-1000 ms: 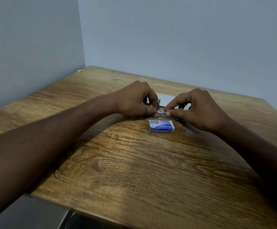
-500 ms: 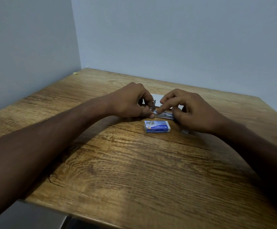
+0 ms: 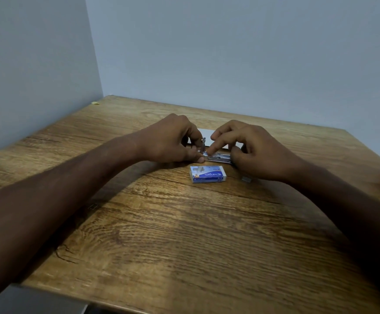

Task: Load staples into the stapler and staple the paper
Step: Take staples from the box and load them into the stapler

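A small metal stapler point(image 3: 218, 157) lies on the wooden table between my hands, its top part raised near its left end. My left hand point(image 3: 173, 139) pinches that left end with thumb and fingers. My right hand point(image 3: 252, 150) grips the right end, and its index finger presses down on the open staple channel. A blue and white staple box point(image 3: 208, 174) lies just in front of the stapler. White paper point(image 3: 206, 133) shows behind my hands, mostly hidden by them.
A small silver piece point(image 3: 246, 179) lies on the table right of the box, under my right wrist. Grey walls close the table's far and left sides. A yellow scrap point(image 3: 95, 102) sits at the far left corner.
My right index finger has stretched out onto the stapler's channel; a second ago thumb and finger pinched there. The view has shifted slightly. The box has not moved.
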